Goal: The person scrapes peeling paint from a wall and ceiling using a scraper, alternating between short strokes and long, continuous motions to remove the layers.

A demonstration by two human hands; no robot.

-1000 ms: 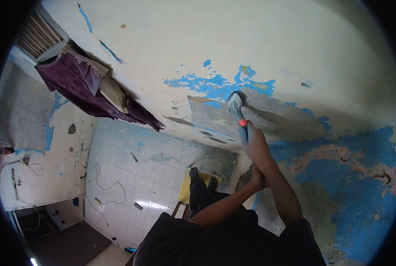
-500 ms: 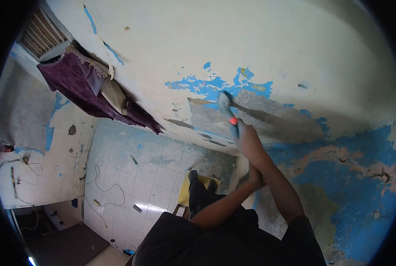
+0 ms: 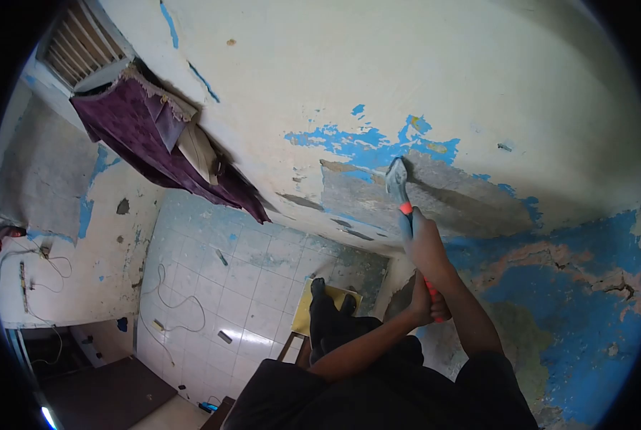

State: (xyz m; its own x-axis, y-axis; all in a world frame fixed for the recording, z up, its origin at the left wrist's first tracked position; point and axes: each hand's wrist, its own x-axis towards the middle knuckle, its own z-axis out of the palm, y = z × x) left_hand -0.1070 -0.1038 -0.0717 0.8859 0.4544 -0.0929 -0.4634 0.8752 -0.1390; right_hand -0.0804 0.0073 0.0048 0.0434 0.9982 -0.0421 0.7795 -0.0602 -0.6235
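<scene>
A long scraper-like tool (image 3: 397, 183) with a grey metal head and a dark and red handle reaches up to the wall (image 3: 378, 79). Its tip meets the edge between a blue patch (image 3: 345, 140) and bare grey plaster (image 3: 449, 188). My right hand (image 3: 426, 247) is closed round the upper handle, just below the red band. Lower down, my left hand (image 3: 424, 304) is wrapped round the red end of the same handle, partly behind my right forearm.
A purple cloth (image 3: 130, 122) hangs below a slatted opening (image 3: 84, 46) at the left. My feet are on a yellow platform (image 3: 304, 319) above a tiled floor (image 3: 227, 290) with a cable (image 3: 200, 304). Cracked blue wall (image 3: 586, 322) stands at the right.
The tool head has moved right along the wall and turned. Both hands have shifted slightly right, and the red lower handle now shows. The whole view has shifted a little.
</scene>
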